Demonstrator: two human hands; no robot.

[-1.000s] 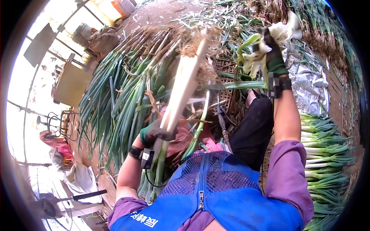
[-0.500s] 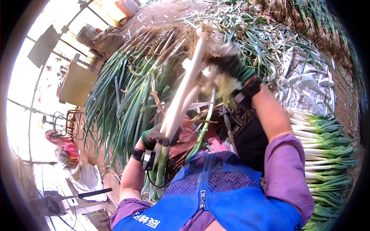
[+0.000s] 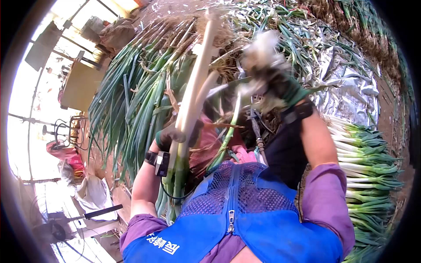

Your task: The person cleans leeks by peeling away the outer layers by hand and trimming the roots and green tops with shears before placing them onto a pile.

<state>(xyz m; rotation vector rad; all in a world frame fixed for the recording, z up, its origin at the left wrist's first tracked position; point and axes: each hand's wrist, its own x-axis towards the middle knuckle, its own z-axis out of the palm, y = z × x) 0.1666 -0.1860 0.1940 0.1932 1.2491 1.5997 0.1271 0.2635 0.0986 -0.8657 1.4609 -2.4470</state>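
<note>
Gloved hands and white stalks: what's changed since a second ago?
The right hand has swung in from the far right, nearer the white stalks; pale stuff beside it is too blurred to tell if held. Those stalks have shifted slightly up and left in the picture. The left hand still grips the stalks; the laid-out onions stay put.

Apparently 辰峰 on blue vest (image 3: 263, 225)

At the lower left, a fan (image 3: 56, 231) stands near a crumpled white sack (image 3: 94, 197), with a red bag (image 3: 68, 157) farther up. Above these are a tan board (image 3: 83, 85), a grey panel (image 3: 42, 47) and a bulging brown sack (image 3: 117, 36). To the right, a wrinkled silvery sheet (image 3: 348, 90) lies on the brown floor (image 3: 388, 103).
</note>
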